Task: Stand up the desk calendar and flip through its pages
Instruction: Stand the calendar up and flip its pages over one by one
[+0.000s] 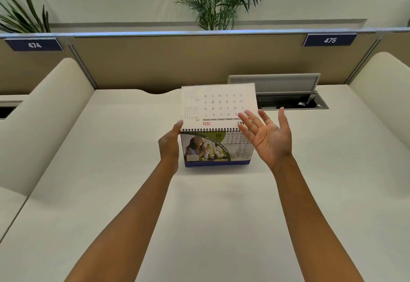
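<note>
Head view: calendar [216, 148] stands between both hands' fingers [247, 121].

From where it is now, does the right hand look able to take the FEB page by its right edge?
Probably yes. The right hand is open, already overlapping the FEB page near its right edge; the lifted page stands above the spiral, leaving it uncovered.

Glossy paper calendar [213, 146], black wire binding [209, 130], matt desk [221, 215].
</note>
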{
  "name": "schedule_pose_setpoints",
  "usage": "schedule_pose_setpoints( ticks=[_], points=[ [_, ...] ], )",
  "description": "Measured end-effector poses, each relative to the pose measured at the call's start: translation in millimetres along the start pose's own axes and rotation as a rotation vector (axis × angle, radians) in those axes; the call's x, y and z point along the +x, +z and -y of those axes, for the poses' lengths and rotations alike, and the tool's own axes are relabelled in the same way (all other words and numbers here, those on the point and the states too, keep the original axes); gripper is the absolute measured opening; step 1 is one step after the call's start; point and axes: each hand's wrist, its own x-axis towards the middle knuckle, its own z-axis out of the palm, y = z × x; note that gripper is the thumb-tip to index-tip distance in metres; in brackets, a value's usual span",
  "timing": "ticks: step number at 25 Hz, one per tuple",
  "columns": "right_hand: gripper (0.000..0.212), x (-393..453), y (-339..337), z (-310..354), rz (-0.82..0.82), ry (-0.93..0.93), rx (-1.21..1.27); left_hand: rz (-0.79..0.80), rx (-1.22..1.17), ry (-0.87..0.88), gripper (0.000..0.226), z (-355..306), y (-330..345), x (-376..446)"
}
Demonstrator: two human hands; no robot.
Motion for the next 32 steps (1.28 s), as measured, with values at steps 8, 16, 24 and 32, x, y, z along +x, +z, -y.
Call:
schedule_pose_setpoints(
  ticks=[8, 16, 24, 32],
  points=[
    [0.019, 6, -43, -44, -0.555, -0.281, -0.512, -0.073, 0.012, -0.003, 0.023, -4, 4, -1],
    [0.046, 6, -71, -90, -0.559, -0.125, -1.000, -0.102, 0.042, -0.022, 0.041, -5, 5, 3],
    [0.037, -10, -71, -98, -0.712, -0.302, -0.905, -0.108, 0.065, -0.052, 0.056, -5, 6, 6],
    [0.012, -16, -81, -86, -0.758, -0.443, -0.823, -0.095, 0.078, -0.051, 0.068, -1, 3, 9]
  ],
)
